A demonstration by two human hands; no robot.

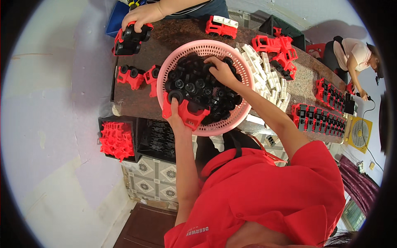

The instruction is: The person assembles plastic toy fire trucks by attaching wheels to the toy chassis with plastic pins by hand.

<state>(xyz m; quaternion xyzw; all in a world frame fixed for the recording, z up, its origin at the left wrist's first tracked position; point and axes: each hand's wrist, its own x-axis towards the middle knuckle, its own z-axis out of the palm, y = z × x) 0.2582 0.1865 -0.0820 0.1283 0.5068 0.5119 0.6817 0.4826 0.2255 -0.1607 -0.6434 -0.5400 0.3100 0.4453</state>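
Observation:
My left hand [175,112] is closed around a red plastic toy truck body [193,117] at the near left rim of the pink basket [206,131]. A black wheel sits on the body, under my thumb. The basket holds a heap of black toy wheels [190,88]. My right hand [222,72] reaches into the far right part of the heap, fingers bent around a black wheel [209,66]; its fingertips are partly hidden.
Across the table, another person's hand [142,17] holds a red and black toy truck [131,41]. White plastic parts [264,74] lie right of the basket, near red truck pieces [275,47]. Rows of red and black trucks [318,120] stand farther right. Crates of red parts [117,138] and black parts [157,138] sit lower left.

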